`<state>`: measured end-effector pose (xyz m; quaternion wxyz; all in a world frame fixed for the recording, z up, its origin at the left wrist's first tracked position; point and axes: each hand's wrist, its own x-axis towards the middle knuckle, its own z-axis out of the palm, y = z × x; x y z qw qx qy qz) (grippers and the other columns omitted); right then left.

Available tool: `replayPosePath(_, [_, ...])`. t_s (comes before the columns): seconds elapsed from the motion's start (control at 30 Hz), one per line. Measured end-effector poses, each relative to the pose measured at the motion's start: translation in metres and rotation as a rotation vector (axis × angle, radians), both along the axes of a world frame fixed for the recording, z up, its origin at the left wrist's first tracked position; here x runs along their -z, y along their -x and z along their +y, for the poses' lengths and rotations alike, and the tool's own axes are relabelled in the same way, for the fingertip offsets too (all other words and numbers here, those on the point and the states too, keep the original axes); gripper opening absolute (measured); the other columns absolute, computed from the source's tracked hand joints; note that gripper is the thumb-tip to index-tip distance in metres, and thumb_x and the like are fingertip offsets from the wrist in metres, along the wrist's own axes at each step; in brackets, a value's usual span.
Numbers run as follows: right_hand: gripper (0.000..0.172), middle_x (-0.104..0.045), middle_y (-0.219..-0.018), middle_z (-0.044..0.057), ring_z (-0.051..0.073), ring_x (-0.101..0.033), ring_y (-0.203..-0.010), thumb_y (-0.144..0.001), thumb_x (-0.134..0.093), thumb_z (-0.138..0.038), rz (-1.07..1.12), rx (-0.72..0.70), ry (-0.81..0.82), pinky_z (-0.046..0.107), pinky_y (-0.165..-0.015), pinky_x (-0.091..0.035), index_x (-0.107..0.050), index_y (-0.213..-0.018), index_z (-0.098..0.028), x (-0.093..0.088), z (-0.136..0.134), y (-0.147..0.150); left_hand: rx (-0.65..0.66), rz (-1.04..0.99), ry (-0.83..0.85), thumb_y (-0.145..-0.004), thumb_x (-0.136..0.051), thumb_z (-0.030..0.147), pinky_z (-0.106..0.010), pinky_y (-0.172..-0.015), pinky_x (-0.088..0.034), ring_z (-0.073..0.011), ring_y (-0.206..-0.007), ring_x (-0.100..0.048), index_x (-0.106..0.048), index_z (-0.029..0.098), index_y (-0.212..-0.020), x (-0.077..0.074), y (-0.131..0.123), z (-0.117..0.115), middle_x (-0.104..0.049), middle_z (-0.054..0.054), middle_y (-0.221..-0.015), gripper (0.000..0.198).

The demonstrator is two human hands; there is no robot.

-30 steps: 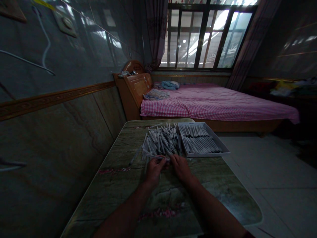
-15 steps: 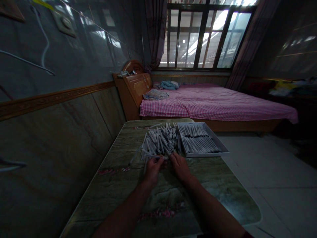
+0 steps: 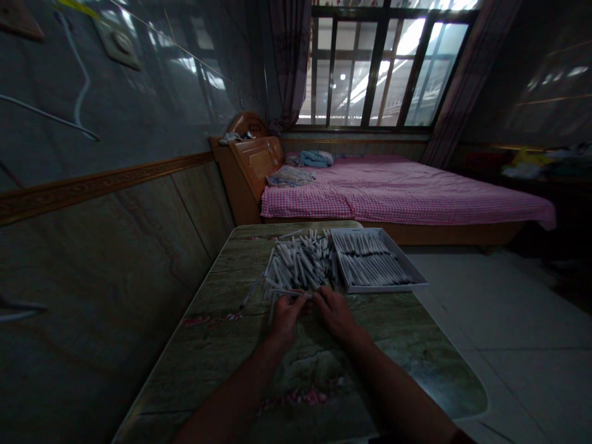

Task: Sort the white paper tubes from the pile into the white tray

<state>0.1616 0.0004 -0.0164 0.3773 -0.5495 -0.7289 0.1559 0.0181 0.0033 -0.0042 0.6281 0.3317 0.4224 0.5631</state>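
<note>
Your left grip (image 3: pixel 285 320) was closed on a white tube (image 3: pixel 289 291) at the near edge of the heap (image 3: pixel 300 265); your right grip (image 3: pixel 335 314) curled just beside it, its hold unclear.

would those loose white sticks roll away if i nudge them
Probably yes: the white sticks look round and slim, and lie loosely crossed on the table. They seem light and fairly stiff, since the one at the left hand stays straight.
</note>
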Motion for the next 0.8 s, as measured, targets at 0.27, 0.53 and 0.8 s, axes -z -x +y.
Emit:
replayPosePath(0.27, [0.029,-0.062,-0.075,0.002,0.016,-0.058,-0.069,-0.1,-0.038,-0.027,-0.03,0.001,0.016,0.025,-0.062,-0.037,-0.061,-0.083,-0.021,-0.0004,-0.0009,0.0006,-0.032,-0.004,0.014,-0.047,-0.088,0.045,-0.027,-0.054,-0.053,-0.0168,-0.058,-0.067,-0.065,0.014,-0.078,0.0008,-0.0004,0.0005,-0.071,-0.001,-0.067,0.05])
replayPosePath(0.53, [0.03,-0.06,-0.071,0.002,0.015,-0.054,-0.065,-0.099,-0.04,-0.024,-0.051,-0.072,-0.023,0.025,-0.061,-0.037,-0.062,-0.078,-0.021,0.003,0.001,-0.0022,-0.004,0.024,0.007,-0.047,-0.088,0.044,-0.026,-0.055,-0.052,-0.0167,-0.059,-0.067,-0.063,0.014,-0.079,-0.0001,0.0001,0.0006,-0.07,-0.002,-0.066,0.05])
replayPosePath(0.8, [0.033,-0.058,-0.067,0.001,0.015,-0.054,-0.064,-0.096,-0.041,-0.029,0.098,-0.048,0.047,0.025,-0.06,-0.038,-0.06,-0.07,-0.021,0.0027,0.0029,0.0007,0.032,0.062,-0.046,-0.051,-0.086,0.044,-0.026,-0.055,-0.051,-0.0175,-0.061,-0.068,-0.062,0.016,-0.078,-0.0041,0.0016,0.0,-0.069,-0.001,-0.067,0.046])
